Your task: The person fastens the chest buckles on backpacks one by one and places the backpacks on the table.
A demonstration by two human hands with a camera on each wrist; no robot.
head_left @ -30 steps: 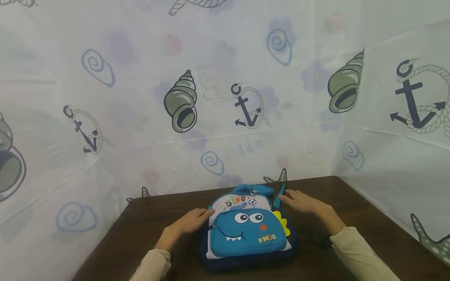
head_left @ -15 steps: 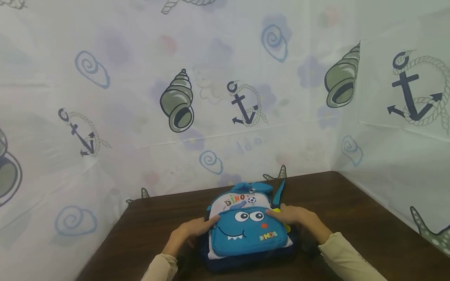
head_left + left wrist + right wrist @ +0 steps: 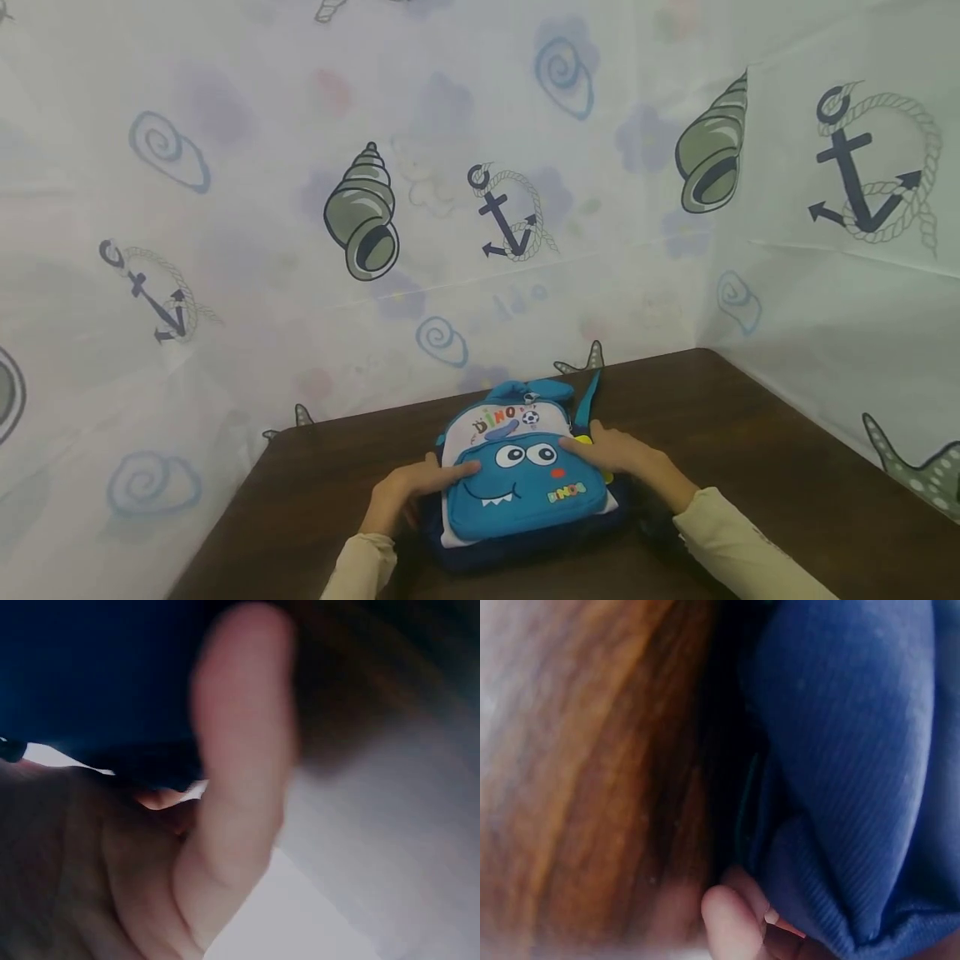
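Note:
A small blue child's backpack (image 3: 491,479) with a dinosaur face and "DINO" lettering lies face up on the dark wooden table. My left hand (image 3: 408,487) grips its left side, thumb over the front pocket and the other fingers mostly hidden. On the opposite side my right hand (image 3: 618,450) holds the edge, thumb on the pocket near the yellow spikes. Navy bag fabric (image 3: 90,675) fills the upper left of the left wrist view, beside a blurred digit. In the right wrist view, fingertips (image 3: 731,922) sit against the navy side of the bag.
The brown tabletop (image 3: 322,492) extends around the bag on both sides. White cloth (image 3: 247,333) printed with shells and anchors hangs behind and beside the table. A teal strap (image 3: 588,400) sticks up behind the bag's right corner.
My right hand has come down from beside the teal strap onto the bag's right side. My left thumb has moved farther over the front pocket. The head view has shifted slightly.

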